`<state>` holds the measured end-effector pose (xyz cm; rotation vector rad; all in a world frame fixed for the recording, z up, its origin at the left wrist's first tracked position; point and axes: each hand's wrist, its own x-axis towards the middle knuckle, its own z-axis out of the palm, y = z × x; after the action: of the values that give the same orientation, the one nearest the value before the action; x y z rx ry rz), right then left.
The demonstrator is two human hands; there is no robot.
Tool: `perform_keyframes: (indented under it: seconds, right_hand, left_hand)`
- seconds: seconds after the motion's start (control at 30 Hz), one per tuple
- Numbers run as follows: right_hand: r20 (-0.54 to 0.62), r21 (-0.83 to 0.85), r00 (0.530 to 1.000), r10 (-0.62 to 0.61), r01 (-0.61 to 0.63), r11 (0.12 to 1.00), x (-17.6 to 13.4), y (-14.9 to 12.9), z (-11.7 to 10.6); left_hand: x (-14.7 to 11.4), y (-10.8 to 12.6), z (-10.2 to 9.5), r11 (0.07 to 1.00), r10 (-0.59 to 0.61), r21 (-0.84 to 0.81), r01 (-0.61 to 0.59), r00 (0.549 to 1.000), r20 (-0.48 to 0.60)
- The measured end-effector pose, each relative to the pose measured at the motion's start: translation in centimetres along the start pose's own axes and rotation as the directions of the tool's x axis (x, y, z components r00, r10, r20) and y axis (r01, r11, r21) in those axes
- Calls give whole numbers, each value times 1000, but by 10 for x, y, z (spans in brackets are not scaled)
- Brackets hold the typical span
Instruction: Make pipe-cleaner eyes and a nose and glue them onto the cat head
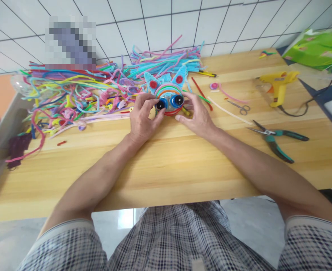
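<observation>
Between my two hands sits a pipe-cleaner animal head (168, 90) with blue pointed ears, red ear centres and coloured bands across its brow. Its two eyes are black discs ringed in blue. My left hand (144, 114) pinches the left eye (161, 104) between thumb and fingers at the head's side. Curved around the opposite side, my right hand (197, 114) has its fingertips by the right eye (178, 100) and its thumb low near the red band. The underside of the head is hidden.
A tangle of pipe cleaners (66, 99) covers the back left. To the right lie pliers (270, 133), small scissors (240, 108) and a yellow glue gun (279, 84) with its cord. A yellow cutter (208, 73) lies behind the head; a green packet (317, 49) stands back right.
</observation>
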<state>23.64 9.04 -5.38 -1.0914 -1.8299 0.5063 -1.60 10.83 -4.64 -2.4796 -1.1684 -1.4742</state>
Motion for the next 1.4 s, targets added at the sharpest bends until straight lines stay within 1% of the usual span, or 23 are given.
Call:
perform_keyframes:
  seconds: [0.1,0.23,0.43,0.5,0.63,0.83,0.97,1.07,1.27,1.4]
  right_hand:
    - [9,3,1000,12,-12,1000,0,0,0]
    - [12,4,999,30,-30,1000,0,-2,-1]
    - [34,8,996,78,-79,997,1,-10,-5]
    - [25,0,998,64,-64,998,0,-9,-4]
    - [-5,3,1000,-4,4,1000,0,0,-1]
    - [-9,2,1000,-5,5,1000,0,2,1]
    - [22,-10,999,29,-29,1000,0,-3,-1]
    - [21,-11,999,29,-29,1000,0,-4,-2]
    - [21,4,999,50,-50,999,0,-6,-3]
    - [32,20,997,73,-73,997,1,-9,-3]
  left_hand:
    - [0,1,0,1000,-5,-16,5,1000,-2]
    - [1,2,-2,999,-40,-3,40,999,28]
    - [1,2,-3,1000,-6,-18,6,999,32]
    - [1,2,-3,1000,-11,-19,11,999,37]
    - [1,1,-2,999,-13,-36,14,999,39]
    - [0,0,-2,999,-49,-12,50,997,68]
    - [0,-1,-1,999,-37,-21,38,998,44]
    - [0,-2,1,1000,-23,-2,23,999,26]
    - [0,-2,2,999,-9,-44,9,1000,15]
    - [1,-1,-1,1000,-22,-22,22,999,28]
